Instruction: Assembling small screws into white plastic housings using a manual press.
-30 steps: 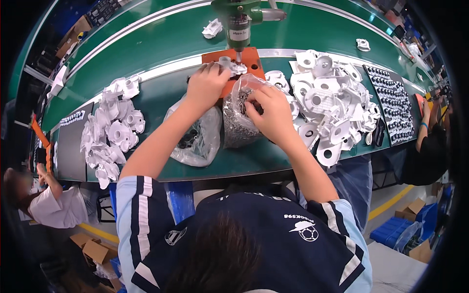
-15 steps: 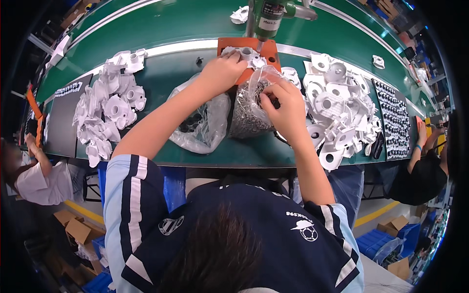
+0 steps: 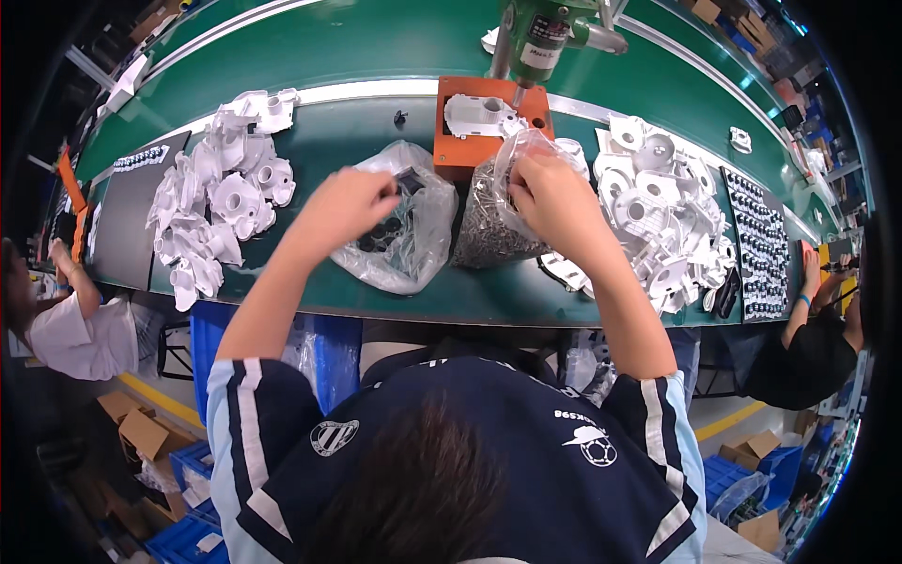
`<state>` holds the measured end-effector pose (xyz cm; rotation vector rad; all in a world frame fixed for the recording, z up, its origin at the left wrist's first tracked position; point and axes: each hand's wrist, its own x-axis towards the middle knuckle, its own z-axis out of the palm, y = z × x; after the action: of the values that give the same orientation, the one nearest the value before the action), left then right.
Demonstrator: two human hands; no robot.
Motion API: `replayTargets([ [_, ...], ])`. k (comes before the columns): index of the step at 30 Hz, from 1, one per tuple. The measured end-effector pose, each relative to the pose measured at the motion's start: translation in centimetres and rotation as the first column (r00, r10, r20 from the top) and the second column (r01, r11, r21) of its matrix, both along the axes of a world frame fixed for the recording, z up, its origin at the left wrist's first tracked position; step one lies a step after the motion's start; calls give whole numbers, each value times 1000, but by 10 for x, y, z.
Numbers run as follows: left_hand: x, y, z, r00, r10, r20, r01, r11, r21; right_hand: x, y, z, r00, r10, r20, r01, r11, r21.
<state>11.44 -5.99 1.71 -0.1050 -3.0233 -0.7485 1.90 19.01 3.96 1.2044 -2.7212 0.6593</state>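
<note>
the person's left hand (image 3: 349, 209) is over the left edge of a clear bag of dark parts (image 3: 427, 252), its fingers bent and the thumb a little apart from them; whether anything sits between the tips cannot be told. the right hand (image 3: 556, 195) reaches into the mouth of a clear bag of metal pieces (image 3: 484, 218), fingers curled close together — their tips are partly hidden, so what they may hold cannot be told either.

beyond the bags, a white plastic part (image 3: 467, 114) lies on an orange block (image 3: 460, 159), clear of both hands. a green machine (image 3: 545, 39) stands over the block, its narrow tip near the part's right end; contact cannot be made out.

a small black piece (image 3: 401, 117) lies on the green table (image 3: 442, 302), left of the block. a heap of white parts (image 3: 230, 202) is at the left, and a second white heap (image 3: 648, 211) at the right — with rows of black-and-white pieces (image 3: 759, 246) farther right. one co-worker (image 3: 80, 336) is at each side.
</note>
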Motion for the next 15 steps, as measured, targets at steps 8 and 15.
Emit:
replayTargets([
  [8, 27, -2, -33, 986, 38, 160, -10, 984, -175, -3, 13, 10, 991, 20, 134, 22, 953, -302],
  [15, 28, -17, -36, 991, -52, 126, 59, 997, -47, 8, 76, 21, 878, 46, 476, 288, 744, -603],
])
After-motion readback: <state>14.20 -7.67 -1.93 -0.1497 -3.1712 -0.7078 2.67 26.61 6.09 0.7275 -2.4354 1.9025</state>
